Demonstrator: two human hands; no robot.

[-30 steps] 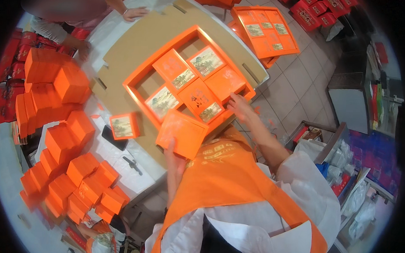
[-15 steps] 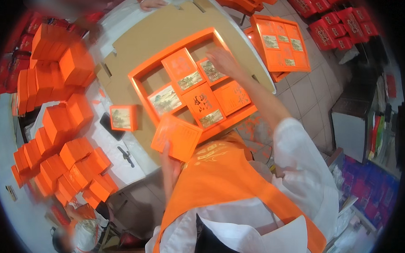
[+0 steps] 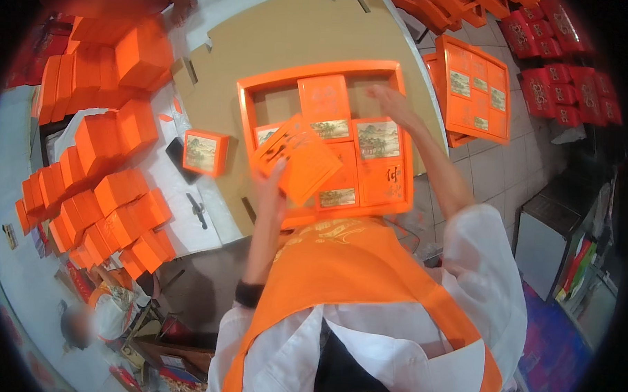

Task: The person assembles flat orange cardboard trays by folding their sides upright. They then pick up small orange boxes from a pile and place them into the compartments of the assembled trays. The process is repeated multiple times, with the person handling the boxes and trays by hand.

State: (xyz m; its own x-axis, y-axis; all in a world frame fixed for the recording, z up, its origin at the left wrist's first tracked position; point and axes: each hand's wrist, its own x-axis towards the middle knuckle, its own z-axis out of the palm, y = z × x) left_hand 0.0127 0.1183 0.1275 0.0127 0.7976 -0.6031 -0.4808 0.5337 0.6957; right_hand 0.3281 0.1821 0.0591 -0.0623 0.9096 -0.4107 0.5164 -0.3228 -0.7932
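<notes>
A shallow orange tray [image 3: 245,100] lies in front of me, with several small orange boxes set in it. Over its left part, my left hand [image 3: 271,187] grips thin orange boxes [image 3: 311,170], which look tilted and overlapping. They partly cover a landscape-printed box [image 3: 265,133] underneath. My right hand [image 3: 390,103] hovers at the tray's far right corner, fingers apart and nothing seen in them. Just below it sits a box with a landscape picture [image 3: 378,139]; nearer me is an orange box with dark writing [image 3: 383,182]. Another box [image 3: 331,100] stands at the tray's far middle.
Brown cardboard [image 3: 278,39] covers the table under the tray. To the left are a single picture box [image 3: 203,153], a dark phone [image 3: 180,157], a cutter-like tool [image 3: 197,209] and stacked orange boxes [image 3: 98,140]. A filled tray [image 3: 473,91] and red boxes [image 3: 541,34] stand right.
My left hand has lifted its orange boxes up over the tray. My right hand has come off the picture box toward the far corner. The whole view has shifted.
</notes>
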